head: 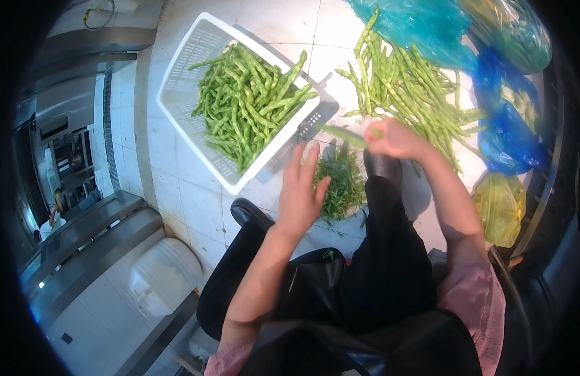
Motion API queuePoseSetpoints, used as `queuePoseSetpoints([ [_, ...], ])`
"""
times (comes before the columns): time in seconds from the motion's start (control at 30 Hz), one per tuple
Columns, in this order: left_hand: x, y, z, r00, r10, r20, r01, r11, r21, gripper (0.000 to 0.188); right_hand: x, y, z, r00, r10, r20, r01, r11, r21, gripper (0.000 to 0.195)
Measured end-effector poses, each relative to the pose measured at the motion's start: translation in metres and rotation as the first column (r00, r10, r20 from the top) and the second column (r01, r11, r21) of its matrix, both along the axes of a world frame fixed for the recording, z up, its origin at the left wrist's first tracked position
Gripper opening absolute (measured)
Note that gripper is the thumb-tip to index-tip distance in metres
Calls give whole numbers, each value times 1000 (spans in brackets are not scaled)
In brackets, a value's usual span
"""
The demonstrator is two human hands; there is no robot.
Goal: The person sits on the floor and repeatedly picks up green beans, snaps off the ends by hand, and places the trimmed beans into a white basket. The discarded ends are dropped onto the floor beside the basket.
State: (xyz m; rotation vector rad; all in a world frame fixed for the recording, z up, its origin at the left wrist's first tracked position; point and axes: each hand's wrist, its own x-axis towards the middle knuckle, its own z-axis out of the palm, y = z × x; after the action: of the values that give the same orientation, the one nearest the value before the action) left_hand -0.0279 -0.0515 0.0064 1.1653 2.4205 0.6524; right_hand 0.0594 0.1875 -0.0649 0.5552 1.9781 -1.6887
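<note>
My right hand [388,137] grips a green bean pod [339,135], blurred, whose free end points left. My left hand [301,188] is raised with its fingers apart and holds nothing. Below and between the hands lies a heap of green trimmings [340,185] on the tiled floor. To the left, a white plastic basket [179,101] with slotted walls holds many green beans [252,101], some jutting over its right rim. A loose pile of long green beans [407,89] is spread on the floor beyond my right hand.
A teal plastic bag [421,28] touches the bean pile's far side. A blue bag [508,127] and a yellow bag [501,209] lie on the right. At left are a lidded white bucket [165,277] and a metal shelf frame [102,230]. My shoe [247,211] is near the basket.
</note>
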Motion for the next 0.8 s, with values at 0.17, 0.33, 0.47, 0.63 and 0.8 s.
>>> queuePoseSetpoints([
  [0.17, -19, 23, 6, 956, -283, 74, 287, 956, -57, 44, 63, -1, 29, 969, 10, -248, -15, 1000, -17, 20],
  [0.33, 2, 35, 21, 938, -322, 131, 336, 936, -108, 21, 46, -31, 52, 759, 193, -622, 192, 847, 496, 27],
  [0.47, 12, 41, 18, 952, -49, 304, 41, 999, 31, 17, 40, -43, 36, 673, 121, -730, 306, 852, 424, 28],
  [0.63, 2, 48, 46, 888, 153, 434, -13, 950, -311, 20, 43, -31, 48, 667, 185, -721, 324, 800, 505, 26],
  [0.8, 9, 40, 30, 596, 380, 707, -365, 913, -183, 25, 48, -37, 44, 640, -27, -768, 423, 847, 322, 30],
])
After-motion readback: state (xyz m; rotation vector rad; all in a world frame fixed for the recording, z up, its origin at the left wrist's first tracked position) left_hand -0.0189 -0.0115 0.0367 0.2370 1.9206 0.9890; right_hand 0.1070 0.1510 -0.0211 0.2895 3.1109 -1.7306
